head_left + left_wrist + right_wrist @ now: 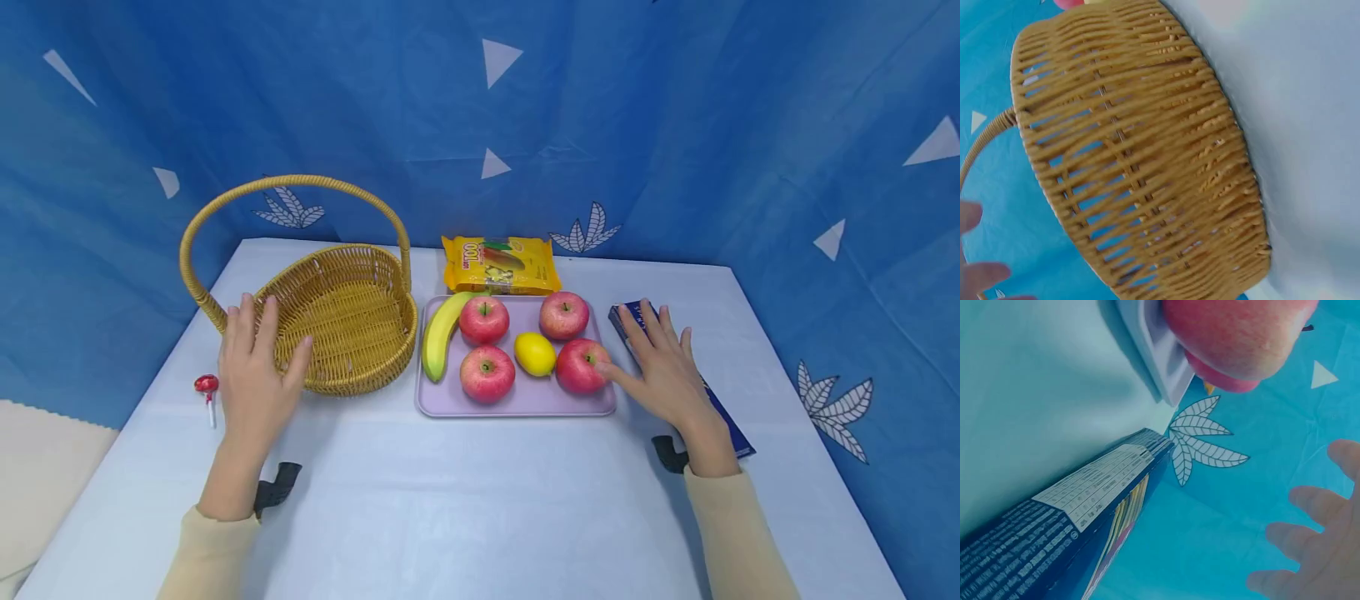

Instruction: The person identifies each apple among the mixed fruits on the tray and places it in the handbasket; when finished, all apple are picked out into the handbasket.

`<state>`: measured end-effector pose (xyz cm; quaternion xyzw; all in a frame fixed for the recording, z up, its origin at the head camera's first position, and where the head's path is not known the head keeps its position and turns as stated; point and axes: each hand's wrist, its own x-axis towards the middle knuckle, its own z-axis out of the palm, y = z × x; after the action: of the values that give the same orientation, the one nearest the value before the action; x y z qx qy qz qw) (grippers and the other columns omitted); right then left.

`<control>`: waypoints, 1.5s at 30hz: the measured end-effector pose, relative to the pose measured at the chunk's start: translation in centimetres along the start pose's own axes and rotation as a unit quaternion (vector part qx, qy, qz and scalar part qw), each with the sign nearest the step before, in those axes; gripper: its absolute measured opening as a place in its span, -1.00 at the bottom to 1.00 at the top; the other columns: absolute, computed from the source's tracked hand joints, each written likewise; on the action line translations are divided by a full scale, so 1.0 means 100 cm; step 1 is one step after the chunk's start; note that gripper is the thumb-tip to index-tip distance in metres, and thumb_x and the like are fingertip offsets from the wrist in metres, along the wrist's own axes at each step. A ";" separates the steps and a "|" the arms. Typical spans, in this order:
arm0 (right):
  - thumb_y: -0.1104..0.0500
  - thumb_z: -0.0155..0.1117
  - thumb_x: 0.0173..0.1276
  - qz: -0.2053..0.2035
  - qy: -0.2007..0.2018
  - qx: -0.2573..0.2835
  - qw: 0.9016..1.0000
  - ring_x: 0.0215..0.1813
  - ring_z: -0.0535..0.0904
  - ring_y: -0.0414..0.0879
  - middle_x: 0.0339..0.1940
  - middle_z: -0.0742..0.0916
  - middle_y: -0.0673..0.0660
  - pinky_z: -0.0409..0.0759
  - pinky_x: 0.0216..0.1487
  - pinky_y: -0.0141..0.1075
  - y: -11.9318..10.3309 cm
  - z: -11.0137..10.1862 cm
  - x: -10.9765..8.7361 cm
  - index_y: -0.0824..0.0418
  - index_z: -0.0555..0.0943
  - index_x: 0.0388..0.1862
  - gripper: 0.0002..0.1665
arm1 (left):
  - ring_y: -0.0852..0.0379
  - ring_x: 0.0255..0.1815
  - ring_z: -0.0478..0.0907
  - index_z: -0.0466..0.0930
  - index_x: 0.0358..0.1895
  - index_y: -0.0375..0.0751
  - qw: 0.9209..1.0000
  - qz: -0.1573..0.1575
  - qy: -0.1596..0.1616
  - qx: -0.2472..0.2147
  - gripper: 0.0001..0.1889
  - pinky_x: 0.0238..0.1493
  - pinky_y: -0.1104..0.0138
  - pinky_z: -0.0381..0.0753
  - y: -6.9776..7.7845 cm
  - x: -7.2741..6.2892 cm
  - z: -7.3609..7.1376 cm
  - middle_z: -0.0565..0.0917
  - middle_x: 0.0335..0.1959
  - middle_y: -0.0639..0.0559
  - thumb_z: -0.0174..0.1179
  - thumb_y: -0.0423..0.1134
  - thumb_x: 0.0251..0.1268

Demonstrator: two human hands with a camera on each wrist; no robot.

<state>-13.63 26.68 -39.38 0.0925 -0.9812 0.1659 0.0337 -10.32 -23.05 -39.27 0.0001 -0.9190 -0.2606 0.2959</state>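
My left hand [257,379] hovers with straight, spread fingers at the front left of a woven wicker basket [352,333], overlapping its rim in the head view. The basket has a tall handle and nothing inside. My right hand [667,371], fingers also spread, is over a dark blue box [723,417] lying at the right. In the right wrist view the box [1079,519] shows printed white panels, with the fingers [1310,506] apart from it. Left of that hand, a lilac tray [450,406] holds several red apples [487,375], a banana [442,333] and a lemon [535,354].
Behind the tray lies a yellow snack packet [501,267] with a mango picture. A red lollipop [207,393] rests on the table's left side. A blue patterned curtain [480,108] hangs behind the white table [465,508].
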 end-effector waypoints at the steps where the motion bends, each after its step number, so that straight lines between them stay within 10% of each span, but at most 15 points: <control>1: -0.45 0.11 0.25 -0.002 0.002 0.004 1.000 0.59 -0.26 0.38 0.60 0.03 0.37 -0.38 0.41 0.49 0.000 -0.001 0.000 -0.03 -0.04 0.61 0.11 | -0.31 0.55 0.02 0.26 0.45 -0.26 0.999 0.001 0.035 -0.012 -0.35 0.51 -0.25 0.02 -0.001 0.000 0.000 0.15 0.53 -0.29 0.17 -0.12 0.35; 9: -0.31 0.21 0.28 -0.005 0.023 0.058 0.998 0.61 -0.24 0.29 0.63 -0.01 0.30 -0.30 0.48 0.40 -0.003 -0.004 -0.005 -0.02 -0.11 0.62 0.11 | -0.17 0.41 0.34 0.39 0.35 -0.34 0.972 -0.057 0.215 -0.074 -0.47 0.43 -0.04 0.35 -0.019 0.011 -0.002 0.44 0.36 -0.30 0.14 -0.21 0.36; 19: -0.10 0.39 0.25 0.049 0.056 0.193 0.978 0.60 -0.08 0.29 0.65 -0.02 0.13 0.09 0.32 0.51 -0.004 0.005 -0.009 -0.18 -0.23 0.61 0.20 | 0.01 0.46 0.31 0.09 0.54 0.07 0.959 -0.238 0.098 -0.116 -0.41 0.42 0.03 0.41 -0.035 0.024 -0.007 0.32 0.48 -0.04 -0.02 -0.12 0.51; 32: 0.14 0.43 0.24 0.055 0.034 0.329 0.942 0.59 0.02 0.22 0.62 0.08 0.23 0.13 0.48 0.25 0.001 0.031 -0.012 -0.09 -0.16 0.62 0.20 | 0.02 0.28 0.53 0.52 0.26 -0.17 0.942 -0.296 0.119 -0.109 -0.64 0.30 0.21 0.56 -0.044 0.035 0.003 0.58 0.25 -0.07 -0.06 -0.20 0.53; 45: 0.12 0.48 0.19 0.093 0.017 0.356 0.930 0.51 0.18 0.25 0.57 0.17 0.27 0.31 0.42 0.22 -0.001 0.038 -0.011 0.04 -0.10 0.62 0.21 | 0.02 0.28 0.50 0.52 0.26 -0.13 0.948 -0.283 0.121 -0.084 -0.65 0.29 0.12 0.56 -0.053 0.033 0.008 0.60 0.20 -0.12 -0.08 -0.17 0.55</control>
<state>-12.71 25.49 -43.07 0.0036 -0.8610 0.5085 -0.0005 -14.31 -27.74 -40.50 0.2666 -0.8133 -0.4078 0.3180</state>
